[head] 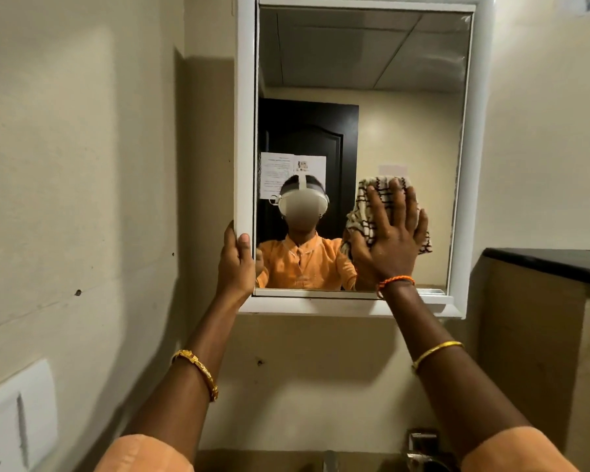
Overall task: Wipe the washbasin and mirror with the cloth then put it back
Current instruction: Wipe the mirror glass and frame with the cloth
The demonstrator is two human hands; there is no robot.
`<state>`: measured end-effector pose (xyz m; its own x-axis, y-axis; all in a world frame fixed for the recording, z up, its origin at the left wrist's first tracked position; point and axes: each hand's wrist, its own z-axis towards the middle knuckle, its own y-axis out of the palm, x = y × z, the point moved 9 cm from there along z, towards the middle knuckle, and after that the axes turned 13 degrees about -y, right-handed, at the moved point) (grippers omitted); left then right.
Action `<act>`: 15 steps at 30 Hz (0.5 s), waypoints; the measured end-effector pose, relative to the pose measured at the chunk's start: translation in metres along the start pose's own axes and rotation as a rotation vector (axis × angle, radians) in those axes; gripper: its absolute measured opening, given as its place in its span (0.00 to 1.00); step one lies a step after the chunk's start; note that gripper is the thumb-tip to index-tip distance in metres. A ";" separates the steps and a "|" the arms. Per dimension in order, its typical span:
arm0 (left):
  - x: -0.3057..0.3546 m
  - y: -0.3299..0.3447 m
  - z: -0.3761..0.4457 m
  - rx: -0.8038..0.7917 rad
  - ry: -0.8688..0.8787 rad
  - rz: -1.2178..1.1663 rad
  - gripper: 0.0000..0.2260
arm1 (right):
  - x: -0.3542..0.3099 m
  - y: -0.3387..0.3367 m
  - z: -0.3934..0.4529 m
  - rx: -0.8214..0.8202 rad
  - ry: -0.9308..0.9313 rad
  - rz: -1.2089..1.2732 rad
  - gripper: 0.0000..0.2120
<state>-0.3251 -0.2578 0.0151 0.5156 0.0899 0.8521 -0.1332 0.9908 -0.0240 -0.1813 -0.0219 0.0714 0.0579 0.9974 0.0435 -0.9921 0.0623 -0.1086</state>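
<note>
Both arms reach up and forward, elbows low, orange sleeves at the bottom edge of the view. Right hand [394, 233] is flat and spread wide, palm toward the glass, fingers straight and fanned upward, pressing the cloth [365, 212] against the mirror [361, 80]. Cloth is cream with dark brown stripes, bunched under the palm, sticking out left of and above the fingers and a bit to the right past the little finger. It sits in the lower right part of the glass, above the bottom edge. Right wrist has an orange thread band [396, 282]; a thin gold bangle [436, 352] sits further down the forearm.

Left hand [236, 264] grips the white mirror frame [245, 131] at its lower left corner, thumb curled round onto the front edge, the other fingers wrapped behind the frame and mostly hidden. Left forearm angles up from lower left, with an ornate gold bangle [196, 371] near mid forearm.

Mirror reflects the person in an orange top wearing a headset, a dark door with papers on it, and ceiling panels. Wall is cream. White flush plate [16, 413] at lower left, dark-topped ledge [552, 264] at right, metal tap [423, 451] at the bottom right, partly cut off. Washbasin is not visible.
</note>
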 end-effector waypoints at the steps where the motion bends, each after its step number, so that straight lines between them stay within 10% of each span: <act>1: -0.002 0.001 0.001 -0.008 0.003 -0.004 0.18 | -0.006 0.002 -0.001 0.007 0.043 0.015 0.36; 15: -0.003 0.000 -0.006 -0.002 0.004 -0.030 0.18 | -0.044 0.028 -0.028 -0.094 -0.235 -0.041 0.27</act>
<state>-0.3213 -0.2578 0.0094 0.5223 0.0603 0.8506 -0.1162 0.9932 0.0010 -0.2081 -0.0626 0.0392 0.0591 0.9588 0.2777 -0.9742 0.1161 -0.1935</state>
